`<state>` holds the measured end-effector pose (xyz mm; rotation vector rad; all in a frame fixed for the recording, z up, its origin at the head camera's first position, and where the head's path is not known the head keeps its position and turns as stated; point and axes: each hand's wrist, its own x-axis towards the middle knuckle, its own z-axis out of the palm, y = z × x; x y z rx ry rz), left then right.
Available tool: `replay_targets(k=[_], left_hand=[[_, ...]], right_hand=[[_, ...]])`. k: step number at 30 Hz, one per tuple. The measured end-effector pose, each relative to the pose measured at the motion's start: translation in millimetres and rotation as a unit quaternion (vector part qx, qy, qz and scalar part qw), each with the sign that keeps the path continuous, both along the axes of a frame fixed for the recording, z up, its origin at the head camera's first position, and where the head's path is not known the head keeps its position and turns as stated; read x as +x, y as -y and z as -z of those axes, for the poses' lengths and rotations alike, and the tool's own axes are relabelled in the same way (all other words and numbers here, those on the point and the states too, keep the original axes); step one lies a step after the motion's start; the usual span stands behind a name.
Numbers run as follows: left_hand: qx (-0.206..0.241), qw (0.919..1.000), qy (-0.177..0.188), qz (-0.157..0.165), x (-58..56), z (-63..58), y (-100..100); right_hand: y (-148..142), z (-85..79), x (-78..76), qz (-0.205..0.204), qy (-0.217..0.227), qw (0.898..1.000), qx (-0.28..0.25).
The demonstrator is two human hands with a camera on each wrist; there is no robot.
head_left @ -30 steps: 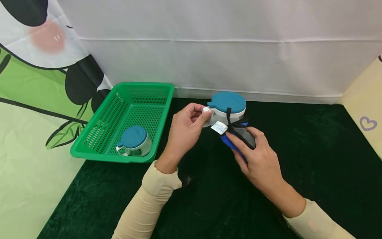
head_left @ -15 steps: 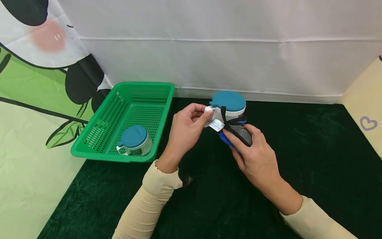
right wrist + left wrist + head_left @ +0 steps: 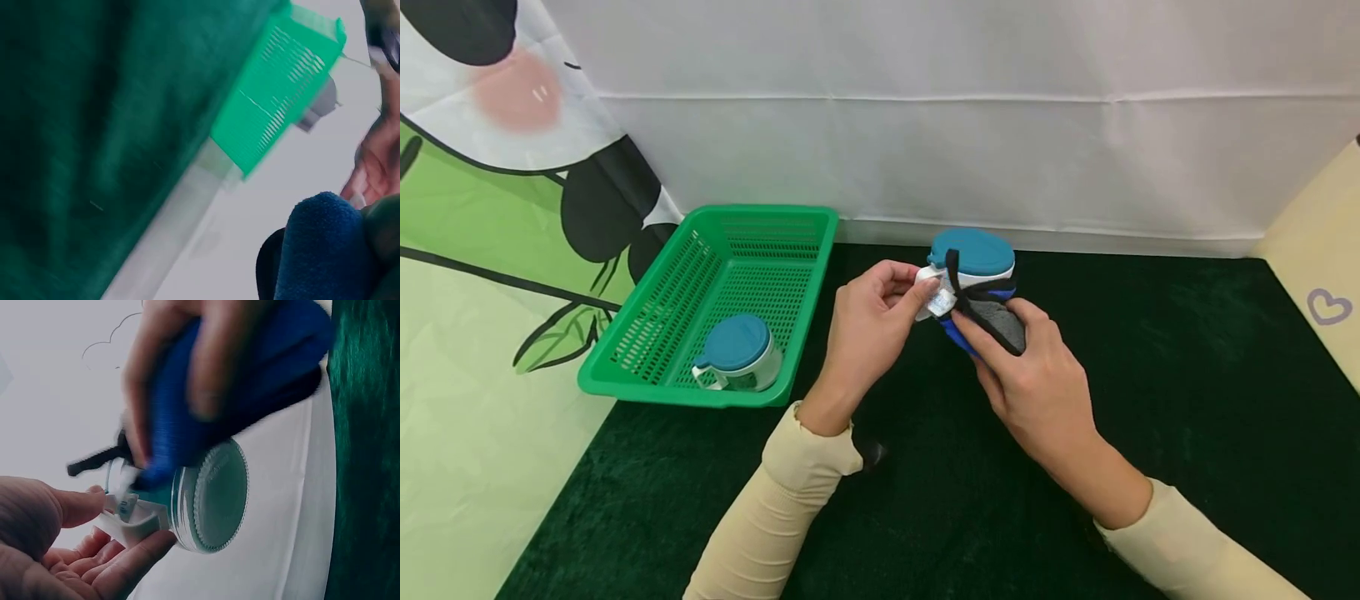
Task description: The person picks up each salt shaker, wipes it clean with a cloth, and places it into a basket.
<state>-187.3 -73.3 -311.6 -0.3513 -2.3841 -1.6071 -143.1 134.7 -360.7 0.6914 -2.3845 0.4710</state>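
A glass jar with a blue lid [image 3: 973, 252] and a white handle is held above the table; its ridged glass base [image 3: 222, 497] shows in the left wrist view. My left hand [image 3: 867, 329] pinches the handle between thumb and fingers. My right hand [image 3: 1037, 387] grips a folded blue and grey cleaning cloth [image 3: 997, 323] with black straps and a white label [image 3: 942, 302]. The cloth lies against the near side of the jar, hiding part of the glass. In the right wrist view the cloth's blue fuzzy side [image 3: 328, 250] shows; the jar is mostly hidden there.
At the left stands a green perforated basket [image 3: 632, 390]. A similar jar with a blue lid [image 3: 737, 343] sits in its front part. Dark green cloth [image 3: 1150, 417] covers the table, and a white sheet [image 3: 962, 150] hangs behind it.
My right hand has shifted left and slightly up with the cloth, bringing the label and strap closer to the handle. My left hand stays nearly in place, still holding the jar.
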Motion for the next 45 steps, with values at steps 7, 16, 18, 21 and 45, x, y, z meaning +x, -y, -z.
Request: replay_targets(k=[7,16,18,21,45], left_hand=[[-0.002,1.0000,-0.009,0.004,0.8,-0.4,-3.8],[0.016,0.9996,-0.020,-0.010,1.9,-2.4,-3.3],[0.020,0.9995,-0.023,-0.008,1.5,-3.5,-2.8],[0.021,0.9995,-0.022,0.003,1.8,-5.1,-3.2],[0.003,0.9974,0.035,0.063,3.5,-6.4,1.8]], right_hand=[[-1.5,-4.8,-1.0,0.014,-0.014,1.000,-0.002],[5.3,-1.5,1.0,0.009,-0.015,1.000,0.012],[4.0,3.4,3.3,0.006,-0.002,1.000,0.019],[-2.1,4.4,4.4,0.007,0.012,1.000,0.004],[-40.6,-34.7,-13.2,-0.104,0.294,0.854,-0.416]])
